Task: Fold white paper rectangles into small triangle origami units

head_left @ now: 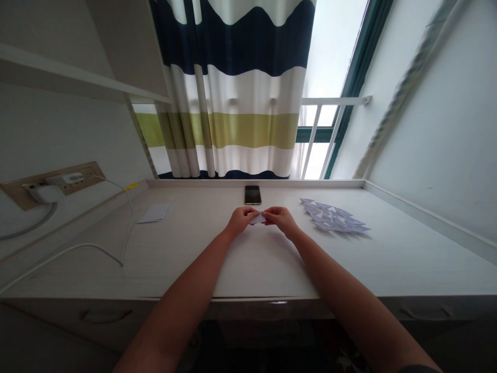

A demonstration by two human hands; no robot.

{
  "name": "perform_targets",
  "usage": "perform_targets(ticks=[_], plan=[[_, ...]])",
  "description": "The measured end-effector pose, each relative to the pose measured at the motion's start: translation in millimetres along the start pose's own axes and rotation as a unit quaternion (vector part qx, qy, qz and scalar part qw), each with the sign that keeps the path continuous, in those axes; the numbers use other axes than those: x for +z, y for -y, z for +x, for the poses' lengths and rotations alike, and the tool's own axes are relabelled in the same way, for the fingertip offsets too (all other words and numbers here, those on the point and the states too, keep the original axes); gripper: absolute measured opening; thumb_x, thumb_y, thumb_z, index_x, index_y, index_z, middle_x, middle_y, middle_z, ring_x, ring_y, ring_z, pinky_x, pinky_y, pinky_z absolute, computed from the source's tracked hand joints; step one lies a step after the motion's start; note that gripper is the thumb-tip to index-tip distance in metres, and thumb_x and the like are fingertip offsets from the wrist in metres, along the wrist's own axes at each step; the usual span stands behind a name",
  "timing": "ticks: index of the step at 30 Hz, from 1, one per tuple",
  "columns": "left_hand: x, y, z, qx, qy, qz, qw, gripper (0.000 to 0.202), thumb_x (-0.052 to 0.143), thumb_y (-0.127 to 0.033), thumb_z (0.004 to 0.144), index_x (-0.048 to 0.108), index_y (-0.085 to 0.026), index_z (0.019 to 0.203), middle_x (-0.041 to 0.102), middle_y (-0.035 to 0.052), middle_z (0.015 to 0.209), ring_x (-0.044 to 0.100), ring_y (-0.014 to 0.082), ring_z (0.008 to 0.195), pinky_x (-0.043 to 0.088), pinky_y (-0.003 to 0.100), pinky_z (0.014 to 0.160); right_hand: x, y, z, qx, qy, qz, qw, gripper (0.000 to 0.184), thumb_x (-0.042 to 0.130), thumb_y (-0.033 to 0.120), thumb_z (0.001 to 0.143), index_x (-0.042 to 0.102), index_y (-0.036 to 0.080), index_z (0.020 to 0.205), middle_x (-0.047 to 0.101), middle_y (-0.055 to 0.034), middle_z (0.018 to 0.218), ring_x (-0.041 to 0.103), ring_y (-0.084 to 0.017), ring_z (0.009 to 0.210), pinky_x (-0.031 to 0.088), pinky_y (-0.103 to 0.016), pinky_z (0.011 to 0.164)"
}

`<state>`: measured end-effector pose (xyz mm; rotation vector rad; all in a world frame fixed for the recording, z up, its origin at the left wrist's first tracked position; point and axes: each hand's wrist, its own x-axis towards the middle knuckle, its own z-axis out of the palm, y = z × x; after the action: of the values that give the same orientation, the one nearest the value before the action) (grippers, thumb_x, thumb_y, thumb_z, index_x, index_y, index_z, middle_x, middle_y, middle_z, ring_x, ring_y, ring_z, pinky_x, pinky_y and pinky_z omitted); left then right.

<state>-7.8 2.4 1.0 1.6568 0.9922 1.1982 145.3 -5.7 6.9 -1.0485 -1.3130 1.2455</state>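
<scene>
A small white piece of paper (258, 219) is pinched between both my hands just above the desk (256, 259). My left hand (241, 219) grips its left side with closed fingers. My right hand (280, 218) pinches its right side the same way. Most of the paper is hidden behind my fingers. A pile of several folded pale paper triangles (334, 215) lies on the desk to the right of my right hand. A small stack of flat white paper sheets (155, 213) lies to the left.
A dark phone (252, 195) lies flat just beyond my hands near the desk's back edge. A white cable (116, 243) runs from a wall socket strip (54, 184) across the desk's left side. A striped curtain (233, 93) and window rail stand behind.
</scene>
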Motion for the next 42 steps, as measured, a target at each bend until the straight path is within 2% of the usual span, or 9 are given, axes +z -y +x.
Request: perform_targets(ticks=[5, 20, 25, 29, 33, 36, 42], plan=[[-0.1, 1.3, 0.3, 0.026, -0.01, 0.037, 0.999, 0.022, 0.06, -0.034, 0.064, 0.063, -0.012, 0.065, 0.058, 0.0021, 0.058, 0.052, 0.0119, 0.054, 0.041, 0.022, 0.052, -1.0, -1.3, 0.1, -0.005, 0.014, -0.013, 1.0, 0.016, 0.069, 0.027, 0.06, 0.063, 0.012, 0.062, 0.06, -0.001, 0.052, 0.056, -0.01, 0.048, 0.049, -0.025, 0.053], [0.7, 1.0, 1.2, 0.04, -0.017, 0.07, 0.997, 0.021, 0.058, -0.033, 0.066, 0.062, -0.013, 0.064, 0.057, 0.0009, 0.059, 0.048, 0.0108, 0.056, 0.037, 0.022, 0.053, -1.2, -5.5, 2.5, -0.055, 0.013, -0.005, 0.998, 0.022, 0.068, 0.035, 0.057, 0.061, 0.015, 0.061, 0.056, 0.0015, 0.053, 0.05, -0.009, 0.051, 0.043, -0.026, 0.055], [0.5, -0.9, 1.3, 0.044, -0.021, 0.063, 0.997, 0.022, 0.058, -0.034, 0.065, 0.063, -0.013, 0.063, 0.057, 0.0011, 0.06, 0.048, 0.0109, 0.057, 0.036, 0.021, 0.053, 2.2, 0.4, -0.7, -0.043, 0.011, 0.024, 0.999, 0.022, 0.069, 0.035, 0.055, 0.059, 0.015, 0.06, 0.057, 0.0013, 0.056, 0.052, -0.01, 0.055, 0.044, -0.026, 0.058], [-0.8, 0.0, 1.7, 0.039, -0.029, 0.051, 0.998, 0.022, 0.058, -0.034, 0.065, 0.062, -0.012, 0.063, 0.056, 0.0007, 0.058, 0.047, 0.0106, 0.055, 0.036, 0.022, 0.053, 2.0, 0.6, -0.7, -0.011, 0.012, 0.046, 0.999, 0.027, 0.066, 0.041, 0.058, 0.061, 0.015, 0.063, 0.059, -0.0014, 0.058, 0.054, -0.013, 0.058, 0.045, -0.029, 0.06], [-0.3, 1.4, 1.7, 0.038, -0.03, 0.051, 0.998, 0.021, 0.059, -0.033, 0.064, 0.063, -0.013, 0.063, 0.057, 0.0006, 0.059, 0.049, 0.0108, 0.056, 0.036, 0.022, 0.053, 0.8, -3.5, 0.9, -0.036, 0.016, 0.013, 0.999, 0.027, 0.068, 0.038, 0.056, 0.062, 0.014, 0.065, 0.06, -0.0013, 0.06, 0.053, -0.012, 0.058, 0.044, -0.029, 0.061], [0.8, 1.1, 1.4, 0.02, -0.027, 0.039, 0.999, 0.021, 0.062, -0.033, 0.062, 0.063, -0.012, 0.063, 0.057, 0.0007, 0.058, 0.05, 0.0107, 0.057, 0.038, 0.022, 0.054, 0.6, -5.6, 2.2, -0.058, 0.007, -0.004, 0.998, 0.024, 0.069, 0.036, 0.055, 0.061, 0.015, 0.063, 0.059, 0.0001, 0.059, 0.052, -0.012, 0.057, 0.044, -0.029, 0.06], [-0.5, -1.3, 1.1, -0.059, -0.002, -0.08, 0.995, 0.028, 0.066, -0.036, 0.059, 0.064, -0.01, 0.07, 0.059, 0.0034, 0.064, 0.055, 0.0129, 0.059, 0.046, 0.027, 0.058, -1.8, -4.5, 3.3, -0.073, -0.018, -0.01, 0.997, 0.021, 0.066, 0.036, 0.058, 0.059, 0.016, 0.063, 0.058, 0.0005, 0.061, 0.053, -0.013, 0.062, 0.044, -0.031, 0.065]])
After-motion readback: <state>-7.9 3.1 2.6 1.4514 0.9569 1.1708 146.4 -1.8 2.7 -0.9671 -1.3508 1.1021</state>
